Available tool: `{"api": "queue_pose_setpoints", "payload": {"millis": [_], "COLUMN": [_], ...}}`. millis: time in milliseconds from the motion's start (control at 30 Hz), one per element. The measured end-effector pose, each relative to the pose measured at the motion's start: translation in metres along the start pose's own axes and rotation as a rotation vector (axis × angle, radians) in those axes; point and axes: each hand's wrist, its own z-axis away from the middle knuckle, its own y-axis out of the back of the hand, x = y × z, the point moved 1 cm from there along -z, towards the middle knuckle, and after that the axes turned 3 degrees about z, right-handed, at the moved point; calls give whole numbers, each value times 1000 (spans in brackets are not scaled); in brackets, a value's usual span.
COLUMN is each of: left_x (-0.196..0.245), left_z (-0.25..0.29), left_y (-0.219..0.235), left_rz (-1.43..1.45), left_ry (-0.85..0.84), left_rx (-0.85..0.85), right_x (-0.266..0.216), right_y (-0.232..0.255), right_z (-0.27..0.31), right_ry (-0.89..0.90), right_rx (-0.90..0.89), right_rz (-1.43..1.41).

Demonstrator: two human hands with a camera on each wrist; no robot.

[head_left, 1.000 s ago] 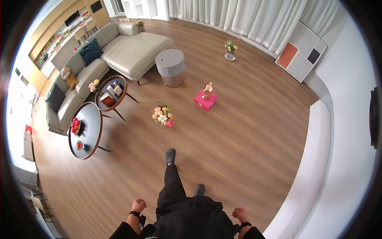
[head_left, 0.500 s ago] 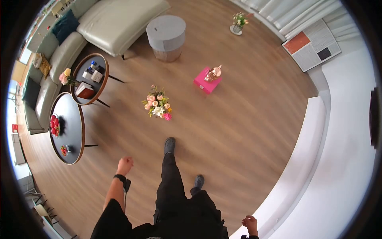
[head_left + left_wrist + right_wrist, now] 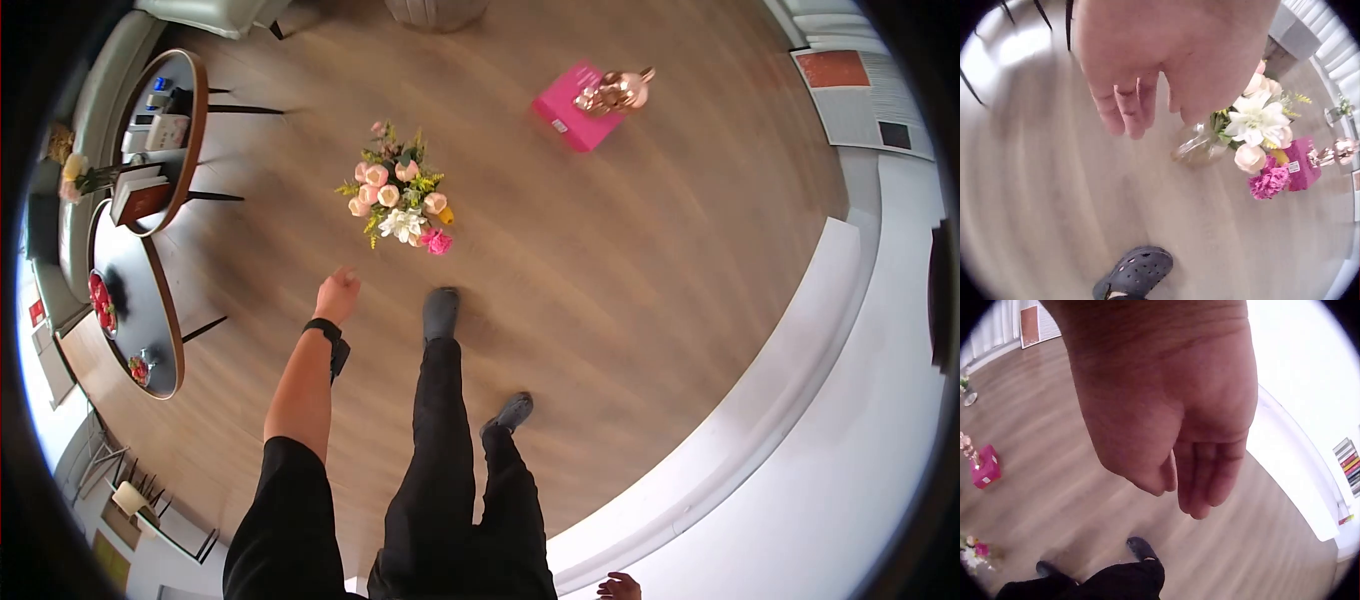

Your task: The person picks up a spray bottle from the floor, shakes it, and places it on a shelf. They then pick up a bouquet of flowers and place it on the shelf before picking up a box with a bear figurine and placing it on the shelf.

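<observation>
My left hand (image 3: 339,296) reaches forward above the floor, holding nothing; in the left wrist view its fingers hang relaxed. Nearest to it is a bouquet (image 3: 400,195) of pale pink, white and bright pink flowers, ahead and to the right. The left wrist view shows the bouquet's clear glass vase (image 3: 1200,149) standing on the floor. My right hand (image 3: 1175,419) hangs low at my side, its fingers loosely bent and holding nothing; only part of it shows at the bottom of the head view. Farther ahead a shiny rose-gold figurine (image 3: 612,92) sits on a pink box (image 3: 578,112).
Two round dark tables (image 3: 150,310) stand at the left, bearing books, small boxes and a bowl of red fruit (image 3: 103,303). A sofa (image 3: 110,110) lies behind them. Along the right runs a low white ledge (image 3: 800,300). A framed picture (image 3: 865,100) leans at the far right.
The bouquet and pink box appear larger and nearer as the view moves forward and tips down. My left hand has swung forward and up; my right hand has dropped toward the lower edge.
</observation>
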Motion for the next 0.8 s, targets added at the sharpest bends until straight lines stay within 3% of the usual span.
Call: {"api": "queue_pose_setpoints", "payload": {"millis": [100,200,300,400,467,533,600,667,800], "left_x": [-22,-29,-47,-62,-118,-117,-100,-137,-156], "left_z": [-43,-72,-107,-138,-182,-195,-197,-215,-230], "left_y": [-30,-53,-74,-94,-132,-141,-136,-155,-162], "left_rz": [-101,8,-49,34,597,509,-230,-210,-302], "left_ry": [-46,-25,-44,-148,-143,-245,-449,-446,-541], "left_rx": [31,54,30,-4,-61,-75,-55,-21,-93], "right_x": [-18,-22,-48,-67,-73,-73,-78,-81,-86], "right_y": [-15,-22,-44,-59,-68,-69,-71,-70,-72], "right_z": [-6,-12,-7,-8,-15,-21,-18,-21,-24], "right_ry": [18,-6,-114,-138,-152,-206,-199,-189,-198], "right_rx": [-20,-7,8,-12,-26,-24,-4,-23,7], "right_rz": [48,12,56,117,78,36,42,41,31]}}
